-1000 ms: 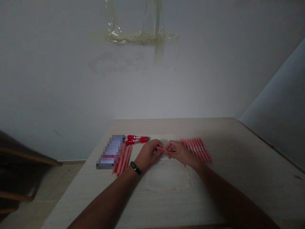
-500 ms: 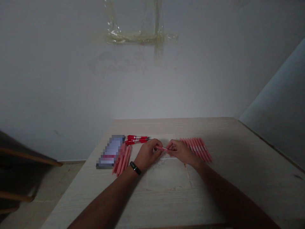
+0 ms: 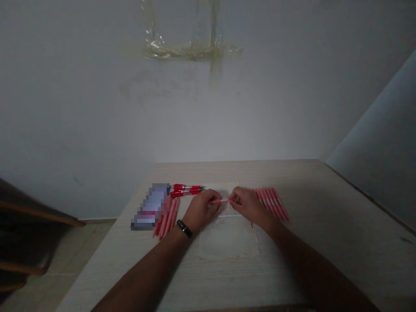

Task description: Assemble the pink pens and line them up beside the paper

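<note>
Between my hands, just above the table, is a slim pink pen [image 3: 220, 201]. My left hand [image 3: 203, 209] has its fingers closed around the pen's left part. Pinched at the pen's right end are the fingertips of my right hand [image 3: 245, 204]. Below them a thin white strip [image 3: 230, 216] lies on the table. Several pink pens [image 3: 271, 203] form a slanted row beside my right hand. More pink pens [image 3: 169, 220] lie bunched left of my left hand, and several red pens with clear barrels [image 3: 186, 190] lie behind it.
A blurred-out flat device, perhaps a phone [image 3: 151, 207], lies at the left of the pale wooden table [image 3: 227, 281]. The wall [image 3: 276, 108] rises behind the table's back edge. Dark furniture with wooden bars [image 3: 42, 214] stands on the floor at the left.
My right hand has risen slightly and shifted to the pen's right end, so more of the pen shows between my hands. My left hand stays nearly where it was.
</note>
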`<action>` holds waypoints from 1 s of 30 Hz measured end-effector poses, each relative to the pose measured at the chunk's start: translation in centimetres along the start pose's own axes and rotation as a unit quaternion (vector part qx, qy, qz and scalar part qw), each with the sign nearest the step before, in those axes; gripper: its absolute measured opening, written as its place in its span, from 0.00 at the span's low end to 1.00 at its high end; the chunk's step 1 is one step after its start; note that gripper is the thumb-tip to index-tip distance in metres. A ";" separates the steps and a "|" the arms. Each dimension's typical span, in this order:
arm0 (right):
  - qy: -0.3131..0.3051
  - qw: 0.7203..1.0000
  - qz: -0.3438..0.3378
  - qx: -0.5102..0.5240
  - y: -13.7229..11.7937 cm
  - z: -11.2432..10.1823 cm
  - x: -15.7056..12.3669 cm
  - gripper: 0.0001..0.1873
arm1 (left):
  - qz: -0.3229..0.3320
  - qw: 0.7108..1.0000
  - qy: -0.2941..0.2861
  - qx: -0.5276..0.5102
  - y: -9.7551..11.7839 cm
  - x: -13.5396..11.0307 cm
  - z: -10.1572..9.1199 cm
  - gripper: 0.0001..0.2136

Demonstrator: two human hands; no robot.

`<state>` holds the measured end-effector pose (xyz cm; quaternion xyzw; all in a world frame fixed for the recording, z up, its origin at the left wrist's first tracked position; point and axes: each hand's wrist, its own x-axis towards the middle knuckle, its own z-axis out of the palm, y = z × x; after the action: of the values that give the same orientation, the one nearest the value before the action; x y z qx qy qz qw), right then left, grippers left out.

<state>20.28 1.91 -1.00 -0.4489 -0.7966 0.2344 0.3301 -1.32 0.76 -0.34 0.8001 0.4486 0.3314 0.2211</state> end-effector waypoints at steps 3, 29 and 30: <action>-0.005 1.000 0.000 -0.002 -0.2 -0.2 0.0 0.02 | -0.001 1.000 0.006 0.002 -0.2 0.0 0.1 0.05; -0.077 0.993 0.012 -0.084 0.0 1.0 -0.5 0.06 | -0.041 0.997 0.003 0.069 -1.1 -0.3 0.7 0.08; -0.076 0.993 0.015 -0.086 0.0 1.0 -0.5 0.06 | -0.039 0.997 0.000 0.072 -1.1 -0.3 0.7 0.09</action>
<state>19.76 1.39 -1.87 -0.4685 -0.8296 0.2034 0.2255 -1.52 1.03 -1.61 0.7957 0.5023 0.2891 0.1757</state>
